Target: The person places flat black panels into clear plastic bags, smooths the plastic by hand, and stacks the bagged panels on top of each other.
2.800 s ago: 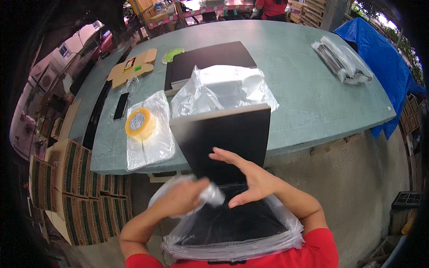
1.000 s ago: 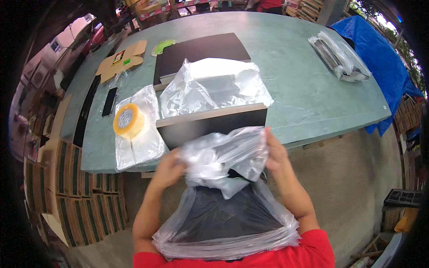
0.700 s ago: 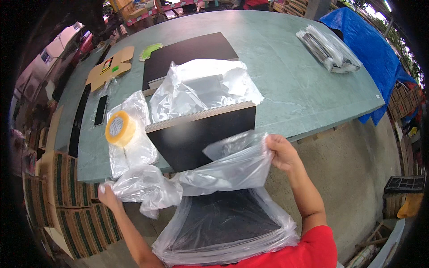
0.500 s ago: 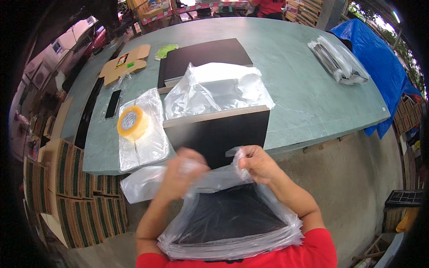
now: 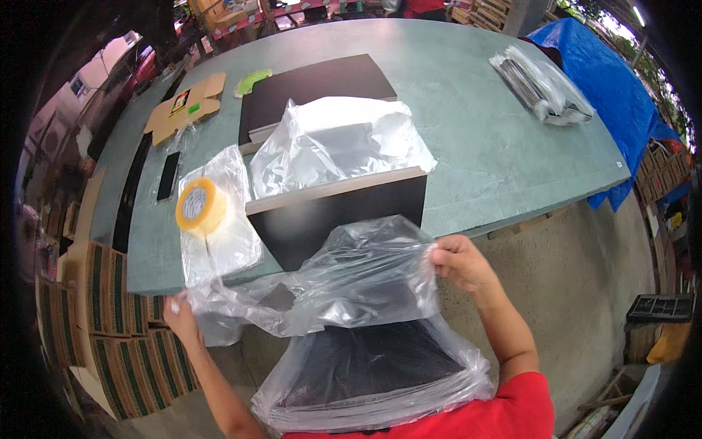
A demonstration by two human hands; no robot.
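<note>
A clear plastic bag (image 5: pixel 358 282) is spread sideways between my hands, crumpled toward its left end. My left hand (image 5: pixel 180 316) grips that end beside the table's near left corner. On the other side, my right hand (image 5: pixel 462 263) pinches the bag's right edge. Below, close to my body, lies a plastic-wrapped stack of dark flat panels (image 5: pixel 387 358). Just beyond the bag, a black board with a pale edge (image 5: pixel 365 201) stands tilted at the table's near edge; the bag hides part of it. Behind it sits a bunched sheet of clear plastic (image 5: pixel 344 139).
The green table (image 5: pixel 475 139) holds a tape roll (image 5: pixel 201 206) on folded plastic bags (image 5: pixel 219 252), dark boards (image 5: pixel 314 91), flattened cardboard (image 5: pixel 183 110), a black phone-like slab (image 5: pixel 168 175) and bagged items (image 5: pixel 541 88). Cardboard cartons (image 5: pixel 139 358) stand lower left; a blue tarp (image 5: pixel 614 110) hangs right.
My hands have moved apart, the left far to the left and the right slightly right. Between them the plastic bag has spread out wide. The view has shifted a little.
</note>
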